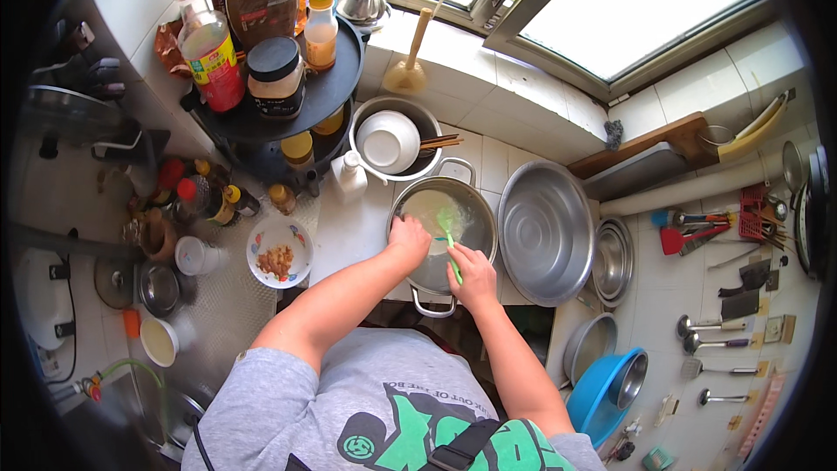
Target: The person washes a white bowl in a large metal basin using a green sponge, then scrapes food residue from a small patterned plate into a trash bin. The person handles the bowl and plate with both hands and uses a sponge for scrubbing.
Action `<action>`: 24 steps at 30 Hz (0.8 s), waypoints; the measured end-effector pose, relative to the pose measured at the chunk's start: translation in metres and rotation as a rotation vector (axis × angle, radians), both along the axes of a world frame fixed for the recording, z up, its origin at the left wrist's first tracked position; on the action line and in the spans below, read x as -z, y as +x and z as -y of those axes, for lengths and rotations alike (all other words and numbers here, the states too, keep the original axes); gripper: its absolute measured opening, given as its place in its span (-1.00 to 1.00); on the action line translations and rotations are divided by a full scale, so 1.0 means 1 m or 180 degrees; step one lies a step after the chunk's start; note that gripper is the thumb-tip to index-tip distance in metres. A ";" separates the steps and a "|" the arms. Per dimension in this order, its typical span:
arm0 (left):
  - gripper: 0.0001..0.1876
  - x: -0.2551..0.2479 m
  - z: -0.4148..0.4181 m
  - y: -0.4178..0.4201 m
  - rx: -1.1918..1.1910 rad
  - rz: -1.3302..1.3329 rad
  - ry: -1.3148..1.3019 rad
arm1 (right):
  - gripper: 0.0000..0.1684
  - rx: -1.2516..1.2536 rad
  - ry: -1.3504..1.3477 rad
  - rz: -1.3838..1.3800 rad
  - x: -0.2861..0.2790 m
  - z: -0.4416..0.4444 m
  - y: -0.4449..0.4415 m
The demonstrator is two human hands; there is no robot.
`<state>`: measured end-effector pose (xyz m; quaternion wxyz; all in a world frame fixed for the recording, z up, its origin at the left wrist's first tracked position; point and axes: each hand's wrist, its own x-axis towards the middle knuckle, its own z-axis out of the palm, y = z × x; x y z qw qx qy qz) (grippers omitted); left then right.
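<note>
Before me stands a two-handled metal pot (485, 235), with cloudy liquid or suds (428, 204) in its bottom. My right hand (472, 273) grips the handle of a light-green brush (447, 224), whose head is down inside the pot. My left hand (410, 241) is at the pot's left side, fingers bent downward over the rim. Whether those fingers pinch the wall or something else is hidden. A small dark-green mark or object (441, 239) shows near the brush handle.
A large metal basin (546, 235) sits right of the pot. Behind it, a metal pot (428, 111) holds white bowls and chopsticks. A white pump bottle (348, 176) and a flowered bowl of browned food (280, 278) are to the left. A tiered rack (340, 85) carries condiment bottles.
</note>
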<state>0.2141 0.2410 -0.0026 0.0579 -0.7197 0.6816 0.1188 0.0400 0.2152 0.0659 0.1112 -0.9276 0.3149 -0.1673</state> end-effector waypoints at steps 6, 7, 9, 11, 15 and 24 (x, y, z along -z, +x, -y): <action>-0.77 0.007 0.003 -0.016 0.0034 0.0007 0.0210 | -0.73 -0.0249 0.1003 0.0565 0.012 0.016 -0.008; -0.76 0.004 0.003 -0.020 -0.0045 -0.0088 0.0249 | -0.73 -0.0422 0.0879 0.0650 0.018 0.028 -0.005; -0.76 -0.005 -0.002 -0.027 -0.0228 -0.0263 0.0322 | -0.68 -0.0806 0.0479 0.0497 0.019 0.047 -0.004; -0.72 -0.017 0.002 -0.026 -0.0132 0.0024 0.0616 | -0.66 -0.0973 0.0274 0.0186 0.016 0.059 -0.013; -0.63 0.002 0.000 -0.006 -0.0128 0.0786 0.0743 | -0.76 -0.1341 0.1107 -0.0121 -0.005 0.056 -0.033; -0.67 0.026 0.003 -0.072 -0.1778 -0.1202 0.0874 | -0.72 -0.1636 0.0701 0.0626 0.038 0.088 -0.042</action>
